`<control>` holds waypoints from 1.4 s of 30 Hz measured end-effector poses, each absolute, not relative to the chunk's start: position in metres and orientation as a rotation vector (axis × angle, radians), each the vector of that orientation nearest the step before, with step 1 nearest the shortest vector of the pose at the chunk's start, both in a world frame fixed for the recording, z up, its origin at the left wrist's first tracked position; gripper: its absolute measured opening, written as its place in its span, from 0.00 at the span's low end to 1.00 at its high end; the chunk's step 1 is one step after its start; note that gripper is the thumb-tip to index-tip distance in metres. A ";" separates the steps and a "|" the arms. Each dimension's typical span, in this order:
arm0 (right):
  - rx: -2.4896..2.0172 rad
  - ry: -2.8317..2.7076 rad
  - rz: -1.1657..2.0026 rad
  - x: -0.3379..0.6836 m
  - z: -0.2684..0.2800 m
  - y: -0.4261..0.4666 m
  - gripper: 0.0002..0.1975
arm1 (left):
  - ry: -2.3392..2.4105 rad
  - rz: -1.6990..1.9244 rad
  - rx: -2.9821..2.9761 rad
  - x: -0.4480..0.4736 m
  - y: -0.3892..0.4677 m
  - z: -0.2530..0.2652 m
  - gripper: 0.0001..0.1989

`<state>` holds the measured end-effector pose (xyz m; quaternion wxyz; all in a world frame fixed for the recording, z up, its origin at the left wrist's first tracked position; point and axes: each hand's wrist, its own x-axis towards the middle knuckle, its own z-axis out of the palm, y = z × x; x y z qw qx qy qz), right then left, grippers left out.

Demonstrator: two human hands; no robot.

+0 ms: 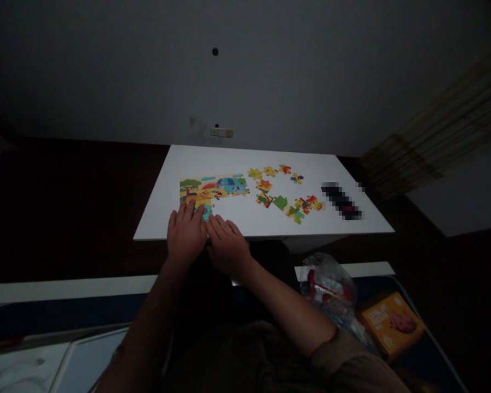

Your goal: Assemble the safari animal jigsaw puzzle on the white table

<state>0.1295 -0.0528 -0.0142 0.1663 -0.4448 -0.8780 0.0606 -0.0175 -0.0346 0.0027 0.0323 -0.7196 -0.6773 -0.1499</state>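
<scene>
Lying partly under left fingers [190,209] — puzzle [209,187] | right fingers [222,224] beside — all loosely together

On a white tabletop [265,221], the partly joined jigsaw [207,194] shows a blue animal [225,186], a green-topped tree [190,184] and yellow ground. Loose jigsaw pieces [264,185] mix yellow, orange, red and green. From here I see an orange box [382,326] with a pink figure and white lettering, a striped brownish curtain [429,128], a grey wall [139,76].

The right sleeve [347,352] is short and dull brown; the shirt front [249,355] looks dark in shadow, the trousers [272,259] nearly black.
</scene>
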 end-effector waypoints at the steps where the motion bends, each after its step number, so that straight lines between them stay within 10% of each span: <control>1: -1.258 -2.503 0.176 0.131 -0.014 -0.053 0.32 | -2.072 -0.423 -2.231 -0.015 -0.034 0.002 0.23; 22: -1.565 -2.080 0.132 0.257 -0.011 -0.044 0.15 | -2.067 -0.398 -2.237 -0.005 -0.026 -0.006 0.26; 42: -2.070 -1.862 0.190 0.372 -0.022 -0.007 0.21 | -2.089 -0.596 -2.214 -0.011 -0.033 -0.011 0.24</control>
